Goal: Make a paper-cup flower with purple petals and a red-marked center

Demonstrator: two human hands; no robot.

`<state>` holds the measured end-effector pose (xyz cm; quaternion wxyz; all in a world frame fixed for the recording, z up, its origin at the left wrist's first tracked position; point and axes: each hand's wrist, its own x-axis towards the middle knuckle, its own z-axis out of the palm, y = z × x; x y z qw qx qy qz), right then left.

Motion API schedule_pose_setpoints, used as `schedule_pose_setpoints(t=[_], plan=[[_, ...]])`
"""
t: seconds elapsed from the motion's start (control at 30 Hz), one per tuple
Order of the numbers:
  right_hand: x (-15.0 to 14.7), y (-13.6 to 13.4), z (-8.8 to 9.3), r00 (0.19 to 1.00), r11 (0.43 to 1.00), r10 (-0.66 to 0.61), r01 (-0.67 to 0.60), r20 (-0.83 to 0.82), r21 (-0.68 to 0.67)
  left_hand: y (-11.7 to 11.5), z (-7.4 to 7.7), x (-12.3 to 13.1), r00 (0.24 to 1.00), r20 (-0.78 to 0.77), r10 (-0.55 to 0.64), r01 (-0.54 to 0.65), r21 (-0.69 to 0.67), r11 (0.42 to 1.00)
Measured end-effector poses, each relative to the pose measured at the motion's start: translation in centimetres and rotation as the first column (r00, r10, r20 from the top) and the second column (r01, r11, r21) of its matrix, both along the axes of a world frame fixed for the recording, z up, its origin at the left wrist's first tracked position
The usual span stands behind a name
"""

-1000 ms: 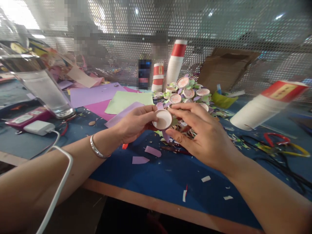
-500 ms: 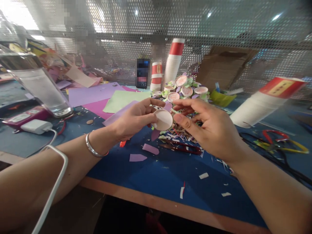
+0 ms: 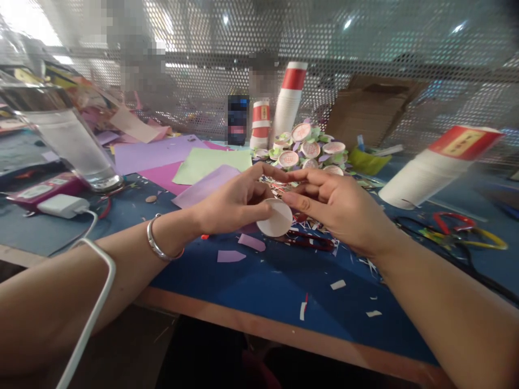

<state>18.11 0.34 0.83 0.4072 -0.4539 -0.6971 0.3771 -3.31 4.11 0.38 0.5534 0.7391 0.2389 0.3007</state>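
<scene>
A round white paper disc [image 3: 274, 218], like the bottom of a paper cup, is tilted toward me above the blue table. My left hand [image 3: 239, 199] pinches its left side, thumb on the near face and fingers behind. At its upper right edge, my right hand [image 3: 338, 208] has its thumb and bent fingers drawn together around the rim; what lies behind the disc is hidden. Both index fingertips meet above it. Pointed purple paper pieces [image 3: 232, 256] lie below my left hand. Dark red thread snips [image 3: 310, 240] rest just beyond the disc.
Beyond my hands sits a pile of decorated discs [image 3: 288, 159] among paper scraps. Stacked paper cups [image 3: 436, 167] lean at right, near red-and-yellow-handled scissors [image 3: 454, 222]. At left are coloured sheets [image 3: 213, 166], a glass bottle [image 3: 73, 146] and a charger [image 3: 62, 206] with a white cable.
The disc has moved slightly down and toward me in my left hand. My right hand has moved left, bringing its thumb and fingers to the disc's edge.
</scene>
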Motion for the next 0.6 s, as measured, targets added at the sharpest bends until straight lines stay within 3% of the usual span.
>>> schedule_pose_setpoints(t=[0.2,0.33,0.43,0.6], plan=[[-0.26,-0.07,0.18,0.992,0.996,-0.01,-0.001,-0.13,-0.085,0.2,-0.08,0.24,0.993,0.068,0.094,-0.09,-0.054,0.994],[-0.19,0.29,0.04,0.984,0.995,-0.056,0.041,-0.168,-0.093,0.41,0.31,0.42,0.973,0.113,0.201,-0.173,-0.218,0.961],[0.03,0.61,-0.17,0.974,0.993,-0.071,0.049,-0.217,-0.104,0.46,0.55,0.29,0.98,0.105,0.168,-0.128,-0.307,0.943],[0.25,0.83,-0.29,0.959,0.99,-0.09,0.058,-0.268,-0.127,0.56,0.34,-0.05,0.995,0.072,0.073,-0.044,-0.34,0.94]])
